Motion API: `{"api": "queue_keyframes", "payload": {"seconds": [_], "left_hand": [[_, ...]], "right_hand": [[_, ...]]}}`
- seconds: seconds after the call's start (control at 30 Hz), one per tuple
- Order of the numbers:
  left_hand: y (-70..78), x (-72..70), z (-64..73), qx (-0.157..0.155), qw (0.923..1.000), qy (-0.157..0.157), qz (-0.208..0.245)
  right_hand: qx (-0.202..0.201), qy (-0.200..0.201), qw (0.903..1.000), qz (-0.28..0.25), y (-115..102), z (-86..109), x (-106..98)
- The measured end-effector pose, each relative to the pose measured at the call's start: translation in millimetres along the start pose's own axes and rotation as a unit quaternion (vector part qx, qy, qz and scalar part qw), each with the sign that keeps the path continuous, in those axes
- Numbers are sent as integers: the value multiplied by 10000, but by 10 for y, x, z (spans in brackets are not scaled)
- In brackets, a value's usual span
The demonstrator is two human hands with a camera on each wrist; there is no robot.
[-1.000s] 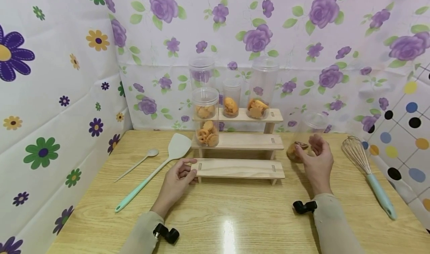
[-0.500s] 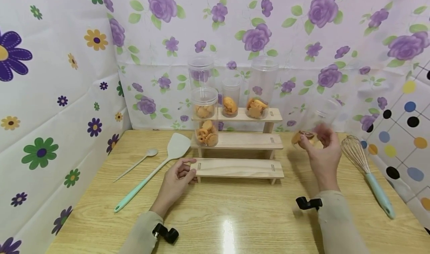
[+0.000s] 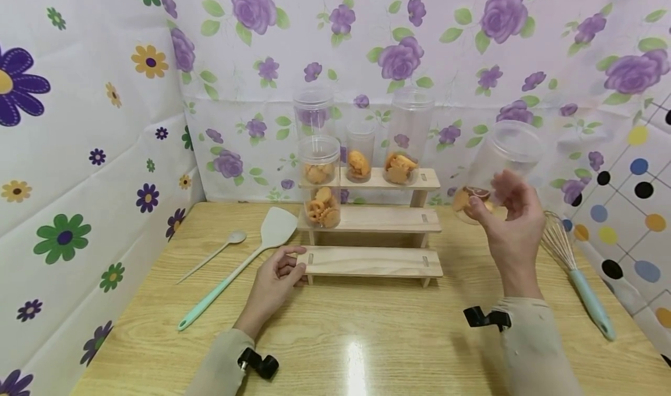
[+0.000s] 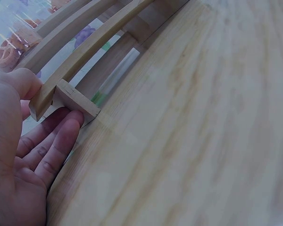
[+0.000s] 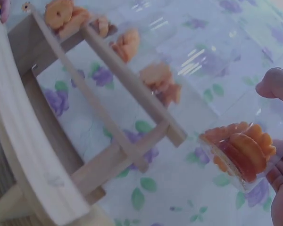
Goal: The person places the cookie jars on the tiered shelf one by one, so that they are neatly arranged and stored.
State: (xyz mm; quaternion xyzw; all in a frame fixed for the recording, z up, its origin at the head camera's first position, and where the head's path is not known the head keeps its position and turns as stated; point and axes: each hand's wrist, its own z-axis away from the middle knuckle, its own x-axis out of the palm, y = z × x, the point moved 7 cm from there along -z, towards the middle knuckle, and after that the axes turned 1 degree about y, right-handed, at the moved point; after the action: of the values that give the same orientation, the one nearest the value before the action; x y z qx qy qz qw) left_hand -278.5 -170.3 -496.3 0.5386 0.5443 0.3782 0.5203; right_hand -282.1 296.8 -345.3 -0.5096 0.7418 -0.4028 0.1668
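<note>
My right hand (image 3: 514,227) grips a clear plastic jar (image 3: 505,151) low on its side, holding it up off the table to the right of the wooden rack. The jar leans, its mouth tipped rightward. Orange and brown cookies (image 5: 240,150) lie in its bottom, as the right wrist view shows. My left hand (image 3: 275,276) holds the left end of the bottom step (image 3: 369,262) of the three-step wooden rack. In the left wrist view, the thumb is at the step's end and the fingers (image 4: 52,146) curl beneath, by its leg (image 4: 75,99).
One jar of orange cookies (image 3: 321,180) stands on the middle step's left end. Three more jars, including a small one (image 3: 360,151), line the top step. A turner (image 3: 236,273) and a spoon (image 3: 215,256) lie left; a whisk (image 3: 582,285) lies right.
My right hand has lifted the jar from the tabletop, moving it up and slightly right while it tilts. The left hand stays at the rack's end.
</note>
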Motion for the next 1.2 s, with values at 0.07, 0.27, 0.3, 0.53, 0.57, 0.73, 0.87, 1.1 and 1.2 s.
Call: {"api": "queue_keyframes", "payload": {"seconds": [0.07, 0.27, 0.3, 0.53, 0.57, 0.73, 0.87, 1.1, 1.2], "left_hand": [[-2, 2, 1, -7, 10000, 6, 19], [-11, 1, 5, -2, 10000, -7, 17], [-10, 1, 6, 0, 10000, -13, 17], [-6, 4, 9, -15, 10000, -19, 9], [-7, 4, 8, -15, 10000, -18, 10], [0, 2, 4, -7, 10000, -20, -7], [13, 3, 7, -42, 10000, -24, -19], [29, 3, 15, -65, 10000, 15, -54], [27, 10, 7, -60, 10000, 19, -40]], "right_hand": [[-72, -146, 9997, -154, -90, 11, 64], [-31, -532, 9972, -516, -247, 94, 273], [-12, -576, 9968, -552, -257, 107, 308], [9, -802, 9948, -634, -309, 184, 583], [-6, -845, 9943, -648, -315, 197, 629], [48, -1074, 9926, -569, -311, 288, 849], [196, -1335, 9899, -438, -284, 376, 994], [410, -1526, 9866, -403, -238, 476, 1187], [510, -1581, 9853, -397, -230, 499, 1278]]}}
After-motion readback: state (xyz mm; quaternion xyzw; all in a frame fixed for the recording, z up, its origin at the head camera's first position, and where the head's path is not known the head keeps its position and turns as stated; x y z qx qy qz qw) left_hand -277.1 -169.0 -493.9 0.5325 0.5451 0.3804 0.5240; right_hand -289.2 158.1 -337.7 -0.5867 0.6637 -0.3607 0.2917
